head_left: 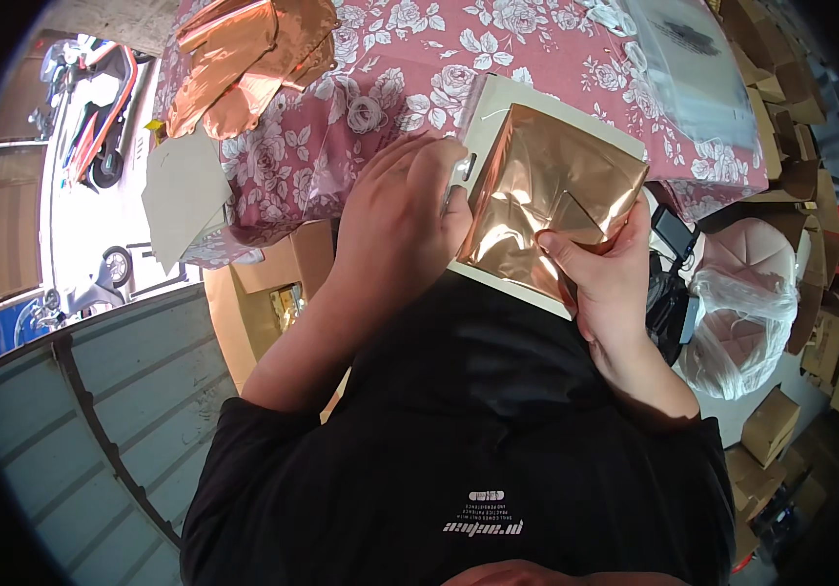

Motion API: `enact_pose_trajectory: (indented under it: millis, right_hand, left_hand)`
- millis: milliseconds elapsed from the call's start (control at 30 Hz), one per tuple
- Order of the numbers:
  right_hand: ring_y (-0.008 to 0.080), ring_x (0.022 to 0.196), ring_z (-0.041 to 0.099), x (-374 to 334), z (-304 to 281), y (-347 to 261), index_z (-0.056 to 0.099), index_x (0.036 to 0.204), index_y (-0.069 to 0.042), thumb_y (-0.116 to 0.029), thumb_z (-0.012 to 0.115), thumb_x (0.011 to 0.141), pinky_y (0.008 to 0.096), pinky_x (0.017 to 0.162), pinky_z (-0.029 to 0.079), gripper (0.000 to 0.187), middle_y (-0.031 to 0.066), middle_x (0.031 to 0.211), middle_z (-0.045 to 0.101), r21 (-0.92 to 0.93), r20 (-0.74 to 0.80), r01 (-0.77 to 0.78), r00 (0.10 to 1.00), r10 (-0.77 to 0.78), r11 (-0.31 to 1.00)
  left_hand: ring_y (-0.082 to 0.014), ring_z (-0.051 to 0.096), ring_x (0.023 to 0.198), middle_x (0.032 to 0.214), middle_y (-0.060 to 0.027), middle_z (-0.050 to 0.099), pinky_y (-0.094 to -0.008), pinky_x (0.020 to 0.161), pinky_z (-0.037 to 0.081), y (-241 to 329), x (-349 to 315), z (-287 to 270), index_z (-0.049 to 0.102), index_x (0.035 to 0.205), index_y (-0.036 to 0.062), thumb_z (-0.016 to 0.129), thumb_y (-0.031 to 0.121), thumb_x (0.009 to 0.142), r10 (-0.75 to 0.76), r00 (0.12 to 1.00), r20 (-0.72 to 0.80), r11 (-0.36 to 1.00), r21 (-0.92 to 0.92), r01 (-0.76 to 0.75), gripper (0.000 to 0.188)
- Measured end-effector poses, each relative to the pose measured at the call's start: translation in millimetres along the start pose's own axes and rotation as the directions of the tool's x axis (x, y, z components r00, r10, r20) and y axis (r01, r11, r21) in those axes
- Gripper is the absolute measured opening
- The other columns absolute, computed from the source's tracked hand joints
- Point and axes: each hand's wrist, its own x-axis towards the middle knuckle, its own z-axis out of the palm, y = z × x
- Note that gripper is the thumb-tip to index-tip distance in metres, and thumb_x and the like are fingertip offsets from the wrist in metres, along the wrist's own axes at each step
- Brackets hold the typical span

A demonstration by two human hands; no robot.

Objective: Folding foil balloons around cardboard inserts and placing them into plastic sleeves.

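Observation:
A flat folded piece of shiny copper-coloured foil (546,186) lies against a larger white card (614,134), tilted in front of my body at the table's near edge. My right hand (607,269) grips both from the right, thumb on top of the foil and the other fingers mostly hidden beneath. At the card's left edge, beside a slot cut in it, my left hand (405,200) is closed with curled fingers and thumb pinching there. What exactly lies between those fingertips is partly hidden. More copper foil pieces (253,63) are piled at the table's far left.
A pink flowered cloth covers the table (527,59). White cards (185,190) jut over its left corner, and clear plastic bags (693,78) lie at its right. Below stand an open cardboard box (244,313) and a plastic-wrapped stool (746,293). Cardboard boxes (771,425) crowd the right side.

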Motion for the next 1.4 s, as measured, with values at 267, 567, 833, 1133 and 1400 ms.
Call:
enact_pose_trajectory:
  millis: [267,567,833,1133,1400]
  right_hand:
    - [0.0256,0.13,0.066,4.7,3.7,-3.3,0.025,0.166,-0.005,0.022,0.077,0.084,0.0379,0.107,0.06,0.101,0.0159,0.148,0.056,-0.109,-0.021,0.092,0.995,-0.095,0.99]
    - [0.0221,0.124,0.068,6.9,11.8,-20.2,0.011,0.173,-0.006,0.023,0.076,0.083,0.0341,0.097,0.063,0.115,0.0163,0.153,0.052,-0.259,0.057,0.063,0.997,-0.05,0.964]
    - [0.0254,0.14,0.059,11.3,9.7,-22.7,-0.002,0.173,0.0,0.012,0.085,0.081,0.0359,0.102,0.063,0.127,0.0223,0.158,0.049,-0.35,0.039,0.088,0.996,-0.08,0.933]
    - [0.0264,0.146,0.055,16.1,6.3,-17.0,0.007,0.173,0.002,0.008,0.092,0.078,0.0383,0.118,0.051,0.127,0.0233,0.164,0.045,-0.574,0.068,0.194,0.979,-0.19,0.796]
    - [0.0275,0.137,0.064,17.8,3.7,-13.9,0.01,0.172,0.003,-0.001,0.094,0.08,0.0388,0.113,0.055,0.124,0.0267,0.162,0.05,-0.751,0.067,0.234,0.957,-0.281,0.617]
  left_hand:
    - [-0.0418,0.074,0.102,0.108,-0.0225,0.076,-0.0498,0.092,0.059,-0.5,2.2,0.6,0.065,0.126,-0.0024,0.074,-0.001,0.083,-0.06,0.998,-0.025,0.997,-0.048,0.059,0.044]
    - [-0.0397,0.075,0.107,0.11,-0.0207,0.077,-0.0488,0.097,0.06,0.9,2.3,10.5,0.068,0.124,-0.0031,0.073,0.0,0.083,0.033,0.996,-0.08,0.995,0.093,-0.025,0.042]
    - [-0.0415,0.075,0.106,0.11,-0.0227,0.076,-0.0479,0.096,0.06,-0.2,1.2,15.4,0.068,0.123,-0.004,0.073,-0.001,0.082,0.075,0.991,-0.111,0.992,0.108,-0.063,0.041]
    - [-0.0385,0.072,0.107,0.114,-0.0167,0.075,-0.0475,0.097,0.057,0.5,0.7,13.6,0.072,0.124,-0.0034,0.073,0.002,0.083,0.032,0.997,-0.074,0.999,0.026,-0.03,0.041]
    - [-0.041,0.072,0.117,0.123,-0.0201,0.075,-0.0483,0.108,0.056,8.4,-3.7,5.5,0.071,0.126,-0.0063,0.079,0.005,0.081,-0.025,1.0,-0.006,0.997,0.074,0.026,0.046]
